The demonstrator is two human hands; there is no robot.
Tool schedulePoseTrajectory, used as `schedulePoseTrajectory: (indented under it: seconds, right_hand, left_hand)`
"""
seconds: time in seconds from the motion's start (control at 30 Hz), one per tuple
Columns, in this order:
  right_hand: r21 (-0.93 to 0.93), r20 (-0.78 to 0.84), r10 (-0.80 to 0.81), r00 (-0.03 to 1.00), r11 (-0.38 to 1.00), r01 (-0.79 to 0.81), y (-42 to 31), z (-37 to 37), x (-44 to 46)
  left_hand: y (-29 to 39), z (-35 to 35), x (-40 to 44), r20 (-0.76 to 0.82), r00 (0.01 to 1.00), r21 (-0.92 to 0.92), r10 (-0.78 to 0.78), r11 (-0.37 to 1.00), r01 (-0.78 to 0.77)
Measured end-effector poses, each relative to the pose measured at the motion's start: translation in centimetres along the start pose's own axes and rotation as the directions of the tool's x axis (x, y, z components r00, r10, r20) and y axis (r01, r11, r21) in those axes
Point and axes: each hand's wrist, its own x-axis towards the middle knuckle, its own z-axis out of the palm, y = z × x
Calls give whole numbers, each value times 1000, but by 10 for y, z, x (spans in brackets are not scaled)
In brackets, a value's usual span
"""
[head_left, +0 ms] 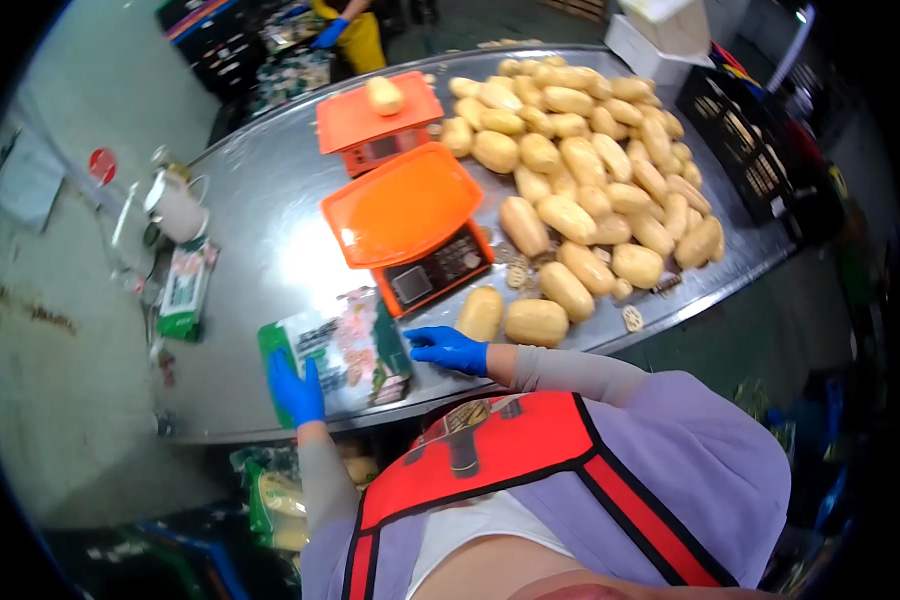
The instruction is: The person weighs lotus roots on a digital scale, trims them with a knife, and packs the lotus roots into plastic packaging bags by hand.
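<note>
A stack of flat printed plastic bags, green, white and pink, lies at the table's near edge. Resting on its left end is my left hand, blue-gloved, with thumb and fingers apart. My right hand, also in a blue glove, is just right of the stack with fingers stretched out and nothing in them. Close beyond it are two pale lotus root segments. An orange scale with a tray stands behind the bags, its dark panel facing me.
A heap of lotus roots covers the table's right side, with cut slices near the front. A second scale carries one root. More bags and a white jug are left. A black crate stands right; another person is beyond.
</note>
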Motion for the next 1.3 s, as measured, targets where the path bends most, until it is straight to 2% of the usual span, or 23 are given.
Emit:
schedulePoseTrajectory:
  seconds: [0.07, 0.1, 0.13, 0.17, 0.27, 0.33, 0.37, 0.4, 0.47, 0.53, 0.6, 0.67, 0.73, 0.8, 0.83, 0.87, 0.93, 0.97, 1.0, 1.07, 1.13, 1.2, 1.3]
  right_hand:
    - [2, -28, -62, 998, 998, 62, -12, -12, -18]
    - [-35, -17, -87, 996, 996, 86, -16, -20, -25]
    - [-73, -1, -110, 994, 991, 109, -18, -29, -30]
    - [-10, -18, -119, 993, 993, 118, -17, -39, -36]
    - [-110, -223, -252, 942, 966, 233, -20, -85, -63]
    - [-127, -382, -240, 892, 970, 206, -34, -123, -91]
    - [-99, -477, -263, 839, 964, 246, -34, -143, -103]
    - [-76, -566, -279, 776, 955, 287, -33, -164, -115]
    - [-328, -672, -379, 636, 923, 203, -30, -217, -139]
    - [-61, -794, -215, 569, 959, 277, -39, -259, -161]
    - [-257, -822, -326, 468, 944, 207, -28, -307, -169]
    - [-229, -858, -288, 425, 955, 186, -34, -336, -166]
    - [-237, -841, -281, 462, 960, 151, -26, -365, -151]
    - [-343, -810, -285, 512, 939, -21, -19, -383, -131]
    - [-380, -793, -267, 547, 919, -103, -34, -381, -120]
    - [-381, -787, -263, 558, 919, -105, -32, -384, -108]
    - [-686, -708, -439, 553, 614, -390, -27, -393, -84]
    - [-658, -707, -422, 567, 687, -308, -31, -398, -75]
    - [-676, -693, -489, 530, 696, -243, -35, -406, -65]
    - [-669, -715, -525, 462, 706, -234, -54, -418, -54]
    - [-651, -725, -497, 477, 719, -242, -48, -449, -32]
    - [-438, -804, -276, 527, 874, -210, -48, -467, -13]
    - [-417, -829, -240, 505, 867, -272, -53, -475, 9]
  left_hand:
    - [25, 15, -9, 17, 998, -247, 68, 967, -62]
    - [41, 19, -13, 86, 993, -292, 76, 955, -47]
    - [50, 29, -20, 41, 990, -294, 136, 949, -118]
    - [57, 37, -22, 77, 986, -316, 151, 941, -120]
    - [75, 53, -29, 98, 981, -300, 167, 945, -131]
    - [69, 63, -33, 275, 960, -193, 51, 981, 3]
    - [70, 62, -33, 235, 961, -195, 145, 976, -99]
    - [68, 64, -33, 245, 958, -195, 147, 976, -100]
    - [64, 67, -34, 215, 968, -168, 133, 981, -98]
    - [72, 63, -34, 232, 970, -171, 76, 985, -36]
    - [76, 59, -33, 223, 972, -211, 72, 977, -24]
    - [78, 57, -34, 225, 972, -206, 69, 978, -22]
    - [85, 53, -34, 254, 967, -220, 38, 975, 20]
    - [90, 52, -37, 260, 965, -208, 16, 977, 40]
    - [89, 55, -39, 212, 977, -214, 16, 976, 31]
    - [91, 54, -41, 164, 986, -219, 17, 976, 20]
    - [95, 53, -43, 199, 980, -214, -21, 975, 65]
    - [96, 54, -44, 177, 984, -226, -24, 972, 64]
    - [97, 54, -46, 156, 987, -236, -28, 970, 65]
    - [95, 57, -49, 130, 991, -217, -31, 974, 59]
    - [94, 60, -50, 100, 995, -203, -26, 978, 46]
    - [94, 59, -50, 134, 988, -220, -78, 970, 106]
    - [89, 63, -51, 139, 980, -230, -144, 958, 174]
